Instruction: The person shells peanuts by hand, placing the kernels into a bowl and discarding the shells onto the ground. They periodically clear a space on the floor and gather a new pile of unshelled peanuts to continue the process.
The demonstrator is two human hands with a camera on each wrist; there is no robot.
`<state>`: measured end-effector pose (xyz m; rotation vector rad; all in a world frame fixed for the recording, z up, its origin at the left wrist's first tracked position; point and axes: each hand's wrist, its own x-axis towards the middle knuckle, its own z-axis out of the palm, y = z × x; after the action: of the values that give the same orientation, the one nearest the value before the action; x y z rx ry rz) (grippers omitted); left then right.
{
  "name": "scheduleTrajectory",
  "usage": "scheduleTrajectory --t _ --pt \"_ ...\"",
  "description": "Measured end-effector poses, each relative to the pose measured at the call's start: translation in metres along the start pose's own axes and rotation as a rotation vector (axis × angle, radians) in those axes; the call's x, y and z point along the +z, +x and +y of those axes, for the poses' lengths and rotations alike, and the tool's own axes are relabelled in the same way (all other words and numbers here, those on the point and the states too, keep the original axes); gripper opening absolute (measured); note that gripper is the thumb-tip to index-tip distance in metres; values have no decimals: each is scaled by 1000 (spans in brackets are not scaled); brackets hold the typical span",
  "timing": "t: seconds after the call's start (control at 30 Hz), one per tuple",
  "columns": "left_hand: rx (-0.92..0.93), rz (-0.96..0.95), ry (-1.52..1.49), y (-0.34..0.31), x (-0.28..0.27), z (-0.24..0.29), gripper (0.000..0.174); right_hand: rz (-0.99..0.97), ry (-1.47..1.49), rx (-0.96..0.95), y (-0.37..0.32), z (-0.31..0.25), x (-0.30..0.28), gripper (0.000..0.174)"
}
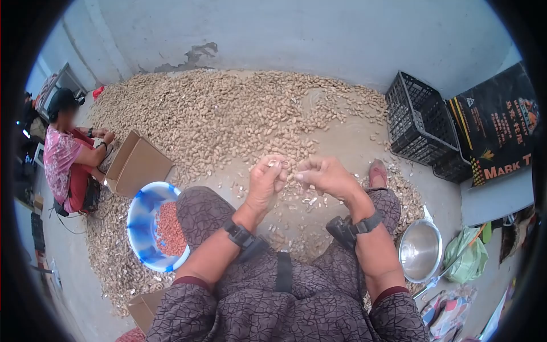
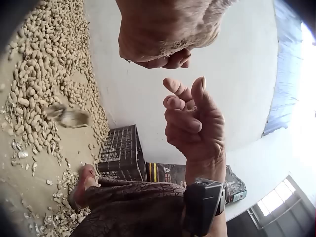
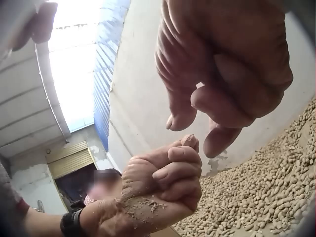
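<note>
In the head view my left hand (image 1: 265, 183) is at the middle, fingers curled and a pale peanut (image 1: 280, 163) pinched between thumb and forefinger. Close by on the right, my right hand (image 1: 326, 178) has its thumb and fingers bent and apart, with nothing visible between them. The left wrist view shows the right hand (image 2: 195, 118) below the left hand (image 2: 168, 32), a gap between them. A blurred shell piece (image 2: 73, 118) appears in front of the peanut heap (image 2: 44, 74). Crumbs of shell cling to the left hand (image 3: 165, 185) in the right wrist view.
Unshelled peanuts (image 1: 228, 108) cover the floor by the wall. A blue-and-white basin (image 1: 139, 225) of red kernels (image 1: 168, 228) stands left of my knee. Beyond it are a cardboard box (image 1: 142, 165) and a seated person (image 1: 65, 148). Black crates (image 1: 421, 125) and a metal bowl (image 1: 420, 251) are right.
</note>
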<state>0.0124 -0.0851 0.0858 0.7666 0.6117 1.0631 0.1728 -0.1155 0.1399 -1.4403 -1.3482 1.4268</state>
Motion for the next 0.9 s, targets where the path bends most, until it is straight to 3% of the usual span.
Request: scheduleTrajectory --t 0.13,0.23,0.5,0.63,0.7,0.73,0.87,0.9 --pt "-28 -34 0 -1 3 -7 15 26 100 -30 6 2 8 21" --pt "53 -33 -11 -2 10 -8 16 61 175 -56 12 9 16 17" --pt "-35 -66 95 -1 4 -6 26 93 277 -39 12 7 13 10" --pt "-158 -144 -42 3 -11 -7 37 71 140 28 5 1 -7 9" --pt "-239 -78 -65 4 -15 -8 43 -31 -289 57 -4 -8 -21 12" --pt "-259 -52 -96 3 -14 -5 42 -151 -361 51 -10 -7 -28 16" --pt "-298 -49 -69 2 -14 -5 39 -149 -475 145 -18 -11 -34 30" --pt "-284 -104 -16 1 -12 -4 37 -57 -381 165 -17 -12 -32 39"
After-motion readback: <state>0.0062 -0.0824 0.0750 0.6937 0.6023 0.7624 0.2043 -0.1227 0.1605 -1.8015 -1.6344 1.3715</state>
